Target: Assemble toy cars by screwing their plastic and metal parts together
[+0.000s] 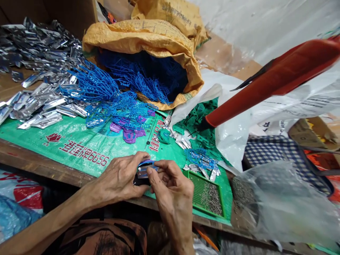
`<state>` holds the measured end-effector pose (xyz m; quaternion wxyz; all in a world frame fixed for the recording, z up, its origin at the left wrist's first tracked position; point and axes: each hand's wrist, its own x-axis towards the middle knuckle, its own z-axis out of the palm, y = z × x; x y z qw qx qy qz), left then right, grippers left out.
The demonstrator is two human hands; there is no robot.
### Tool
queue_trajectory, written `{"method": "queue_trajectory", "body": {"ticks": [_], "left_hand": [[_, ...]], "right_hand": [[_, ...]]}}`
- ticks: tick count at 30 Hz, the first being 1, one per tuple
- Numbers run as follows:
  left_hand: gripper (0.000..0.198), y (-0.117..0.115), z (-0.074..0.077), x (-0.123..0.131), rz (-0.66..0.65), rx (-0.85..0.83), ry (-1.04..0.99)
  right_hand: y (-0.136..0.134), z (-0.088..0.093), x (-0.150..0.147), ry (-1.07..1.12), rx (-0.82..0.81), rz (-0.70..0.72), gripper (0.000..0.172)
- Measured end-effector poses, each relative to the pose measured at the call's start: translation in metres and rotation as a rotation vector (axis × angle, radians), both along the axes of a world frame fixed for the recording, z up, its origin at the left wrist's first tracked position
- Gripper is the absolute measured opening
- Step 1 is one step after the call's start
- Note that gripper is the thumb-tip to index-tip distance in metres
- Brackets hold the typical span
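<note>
My left hand (120, 179) and my right hand (170, 184) meet at the table's near edge, both closed on one small piece (145, 169) made of a blue plastic frame and a silver metal blade. The left hand's fingers wrap it from the left. From the right, the thumb and forefinger of my right hand pinch it. Loose blue plastic frames (106, 95) lie in a pile ahead of my hands. A heap of silver metal blades (39, 102) covers the left of the table.
A yellow sack (148, 39) full of blue frames lies open at the back. A green mesh tray (205, 193) with small metal bits sits right of my hands. Green plastic parts (202, 124) spill from a white bag. A red object (265, 85) crosses the right.
</note>
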<state>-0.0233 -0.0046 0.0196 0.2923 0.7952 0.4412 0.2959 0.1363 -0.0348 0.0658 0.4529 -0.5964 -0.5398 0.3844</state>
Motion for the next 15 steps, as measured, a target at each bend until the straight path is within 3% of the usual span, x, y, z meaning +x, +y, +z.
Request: {"method": "queue_trajectory", "body": {"ticks": [8, 15], "left_hand": [[0.049, 0.0, 0.002, 0.001, -0.002, 0.018, 0.01], [0.044, 0.002, 0.003, 0.0, -0.01, 0.062, 0.025]], "right_hand": [[-0.005, -0.013, -0.002, 0.188, -0.098, -0.089, 0.024], [-0.007, -0.023, -0.001, 0.033, 0.072, -0.104, 0.017]]}}
